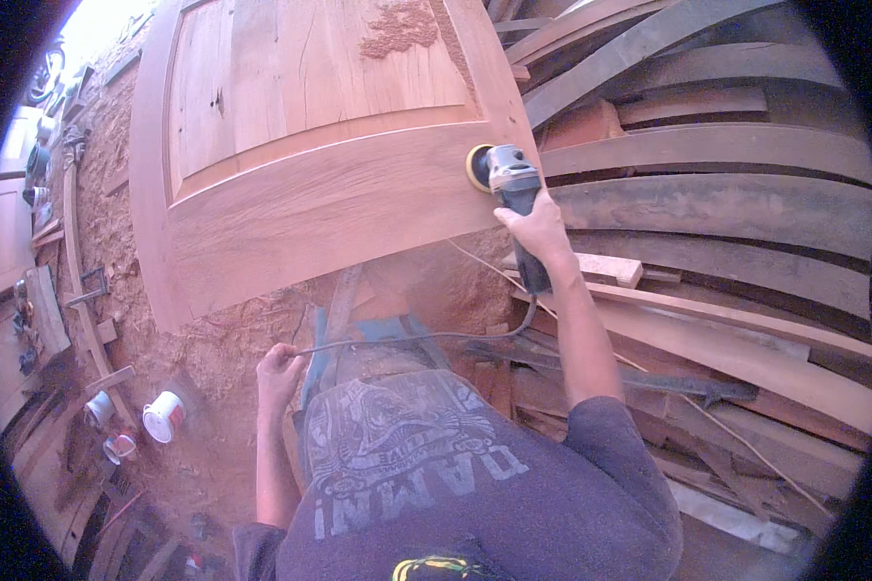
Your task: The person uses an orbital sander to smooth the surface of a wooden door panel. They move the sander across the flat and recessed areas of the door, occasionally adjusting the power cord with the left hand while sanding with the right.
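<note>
My right hand [538,230] is wrapped round the dark body of an angle grinder [515,180] with a grey metal head. Its yellow-rimmed disc [478,168] is at the lower right corner of a panelled wooden door [325,198]; whether it presses on the wood I cannot tell. From the grinder's rear end, a grey power cord [426,336] runs leftward across my front. My left hand [281,368] pinches that cord, away from the door. A patch of reddish shavings [400,29] lies on the door's raised panel.
Stacked boards [707,203] fill the right side, close to the door's edge. A white bucket [164,416] and smaller pots stand on the sawdust-covered ground at lower left. Along the left lie a long wooden bar clamp [79,261] and timber offcuts.
</note>
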Demonstrator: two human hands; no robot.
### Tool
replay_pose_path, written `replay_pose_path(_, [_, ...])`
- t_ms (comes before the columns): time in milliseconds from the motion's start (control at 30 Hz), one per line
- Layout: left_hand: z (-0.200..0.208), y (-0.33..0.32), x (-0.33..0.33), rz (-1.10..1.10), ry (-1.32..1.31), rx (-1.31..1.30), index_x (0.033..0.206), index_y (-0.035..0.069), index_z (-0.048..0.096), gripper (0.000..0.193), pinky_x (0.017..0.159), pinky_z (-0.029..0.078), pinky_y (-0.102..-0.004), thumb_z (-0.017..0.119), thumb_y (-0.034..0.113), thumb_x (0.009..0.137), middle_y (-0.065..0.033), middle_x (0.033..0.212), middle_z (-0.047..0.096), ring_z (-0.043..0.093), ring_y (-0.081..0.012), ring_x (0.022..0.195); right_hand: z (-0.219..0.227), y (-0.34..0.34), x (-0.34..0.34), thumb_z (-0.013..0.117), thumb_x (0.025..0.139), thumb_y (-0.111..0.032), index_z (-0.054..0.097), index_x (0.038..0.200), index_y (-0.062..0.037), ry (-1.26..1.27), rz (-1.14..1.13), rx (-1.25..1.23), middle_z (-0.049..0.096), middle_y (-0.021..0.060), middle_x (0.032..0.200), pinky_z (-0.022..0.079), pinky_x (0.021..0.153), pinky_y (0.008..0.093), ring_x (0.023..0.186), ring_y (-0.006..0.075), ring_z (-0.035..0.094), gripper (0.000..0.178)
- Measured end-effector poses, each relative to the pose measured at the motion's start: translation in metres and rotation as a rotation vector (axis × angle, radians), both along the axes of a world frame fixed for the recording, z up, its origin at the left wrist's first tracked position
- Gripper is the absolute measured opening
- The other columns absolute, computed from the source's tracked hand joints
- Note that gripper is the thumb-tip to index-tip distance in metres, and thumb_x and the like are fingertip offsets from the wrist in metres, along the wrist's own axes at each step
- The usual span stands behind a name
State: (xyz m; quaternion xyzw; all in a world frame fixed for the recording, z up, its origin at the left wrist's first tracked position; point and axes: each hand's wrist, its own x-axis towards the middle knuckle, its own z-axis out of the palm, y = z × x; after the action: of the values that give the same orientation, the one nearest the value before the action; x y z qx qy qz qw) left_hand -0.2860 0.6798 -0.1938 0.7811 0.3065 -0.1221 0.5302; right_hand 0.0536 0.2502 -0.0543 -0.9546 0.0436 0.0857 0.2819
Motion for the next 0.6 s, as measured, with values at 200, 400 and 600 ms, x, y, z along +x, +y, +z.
replay_pose_path(200, [0.028, -0.01, 0.002, -0.026, -0.119, 0.094, 0.102, 0.001, 0.08, 0.021, 0.075, 0.055, -0.0331, 0.085, 0.021, 0.094, -0.0079, 0.085, 0.076, 0.069, -0.0119, 0.081, -0.011, -0.045, 0.019, 0.091, 0.085, -0.033, 0.079, 0.108, -0.0021, 0.006, -0.061, 0.133, 0.08, 0.0103, 0.096, 0.06, 0.08, 0.0429, 0.082, 0.0236, 0.075, 0.041])
replay_pose_path(400, [0.015, 0.037, -0.067, 0.241, -0.076, 0.108, 0.102, 0.001, 0.078, 0.017, 0.075, 0.057, -0.0338, 0.08, 0.017, 0.098, -0.0069, 0.082, 0.075, 0.07, -0.0115, 0.08, 0.023, 0.079, -0.016, 0.088, 0.093, -0.036, 0.078, 0.112, -0.0045, 0.117, 0.034, 0.243, 0.072, 0.0024, 0.09, 0.055, 0.073, 0.0346, 0.081, 0.0136, 0.068, 0.039])
replay_pose_path(600, [0.017, 0.073, -0.124, 0.475, 0.008, 0.183, 0.099, 0.001, 0.074, 0.017, 0.071, 0.053, -0.0313, 0.081, 0.017, 0.102, -0.0015, 0.079, 0.07, 0.063, -0.007, 0.075, 0.005, 0.296, -0.052, 0.093, 0.086, -0.037, 0.065, 0.142, 0.0031, 0.04, 0.532, 0.261, 0.077, 0.0246, 0.131, 0.057, 0.108, 0.0454, 0.125, 0.0346, 0.074, 0.075])
